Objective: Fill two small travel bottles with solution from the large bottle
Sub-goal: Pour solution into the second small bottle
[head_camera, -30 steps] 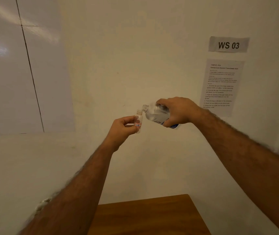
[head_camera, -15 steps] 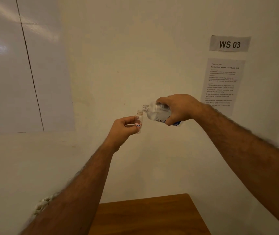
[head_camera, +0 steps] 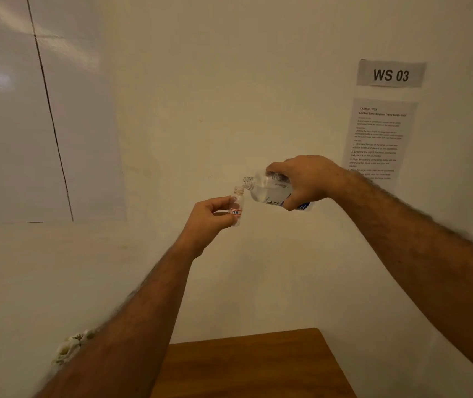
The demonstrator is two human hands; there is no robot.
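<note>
My left hand (head_camera: 206,216) pinches a small clear travel bottle (head_camera: 237,206) with a red-edged sticker, holding it upright and uncapped in front of the wall. My right hand (head_camera: 307,179) grips the large clear solution bottle (head_camera: 268,189), tipped almost level with its open neck pointing left, just above and to the right of the small bottle's mouth. Clear liquid lies inside the large bottle. Only one travel bottle is in view.
A wooden table corner (head_camera: 252,366) shows at the bottom centre, far below both hands. On the wall to the right hang a "WS 03" label (head_camera: 391,74) and a printed task sheet (head_camera: 377,139). Something pale and flower-like (head_camera: 70,347) peeks out beside my left forearm.
My right hand has risen slightly and tilted the large bottle nearer to level, its neck staying over the small bottle. My left hand has hardly moved.
</note>
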